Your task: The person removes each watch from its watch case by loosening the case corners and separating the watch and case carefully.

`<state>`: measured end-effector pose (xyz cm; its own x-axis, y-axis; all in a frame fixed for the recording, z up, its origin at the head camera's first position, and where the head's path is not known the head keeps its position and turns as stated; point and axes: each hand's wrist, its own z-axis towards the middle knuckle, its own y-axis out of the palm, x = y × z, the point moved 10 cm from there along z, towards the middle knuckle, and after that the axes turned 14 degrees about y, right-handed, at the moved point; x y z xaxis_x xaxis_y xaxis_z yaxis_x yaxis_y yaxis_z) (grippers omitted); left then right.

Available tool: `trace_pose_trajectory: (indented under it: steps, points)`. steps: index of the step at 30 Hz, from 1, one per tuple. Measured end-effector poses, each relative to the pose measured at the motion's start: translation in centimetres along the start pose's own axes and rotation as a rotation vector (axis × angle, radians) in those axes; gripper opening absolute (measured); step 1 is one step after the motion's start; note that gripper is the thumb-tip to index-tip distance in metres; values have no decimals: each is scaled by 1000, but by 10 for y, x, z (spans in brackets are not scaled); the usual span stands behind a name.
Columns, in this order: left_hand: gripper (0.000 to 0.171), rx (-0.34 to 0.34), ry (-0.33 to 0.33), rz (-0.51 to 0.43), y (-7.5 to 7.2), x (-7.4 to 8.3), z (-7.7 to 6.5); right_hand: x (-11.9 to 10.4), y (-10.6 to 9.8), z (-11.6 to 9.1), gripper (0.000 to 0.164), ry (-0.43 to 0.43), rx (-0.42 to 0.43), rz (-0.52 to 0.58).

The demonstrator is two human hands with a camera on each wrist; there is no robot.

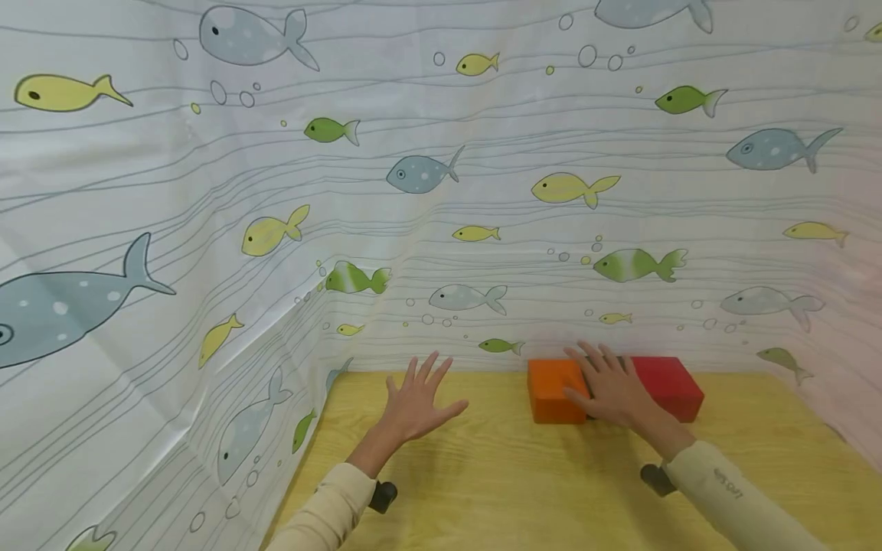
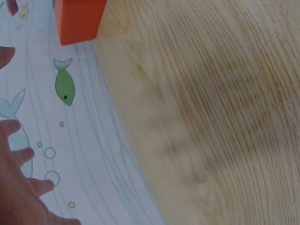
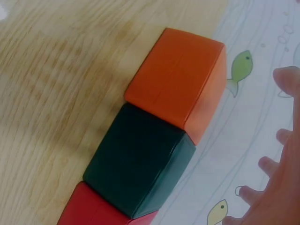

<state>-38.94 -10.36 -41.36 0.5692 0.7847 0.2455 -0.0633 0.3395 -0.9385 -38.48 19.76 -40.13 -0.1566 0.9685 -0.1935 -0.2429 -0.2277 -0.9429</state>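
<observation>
Hovering over the counter [image 1: 482, 490], your left hand [image 1: 413, 405] and right hand [image 1: 609, 390] had their fingers [image 2: 40, 186] spread, the left well apart from the blocks. In the head view, your right hand overlapped the dark green block [image 3: 136, 159]; the right wrist view showed its fingers apart from the row. That block stood between the orange block [image 3: 176, 75] and the red block [image 1: 668, 390], touching both, near the foot of the fish-patterned sheet [image 1: 413, 99].
</observation>
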Motion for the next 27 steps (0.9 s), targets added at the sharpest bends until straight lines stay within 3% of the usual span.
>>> trace_pose_trajectory:
  steps: [9, 13, 22, 27]
  points:
    - [85, -3, 6, -8, 5, -1, 0, 5, 5, 0, 75, -1, -1, 7]
    - [84, -19, 13, -5, 12, 5, 10, 8, 8, 1, 76, 10, -13, 1]
    - [84, -145, 47, -9, 48, 39, 38, 1, 25, 4, 73, -30, -1, 59]
    - [85, -146, 146, 85, 65, 65, 52, -1, 29, 10, 74, -28, 12, 50]
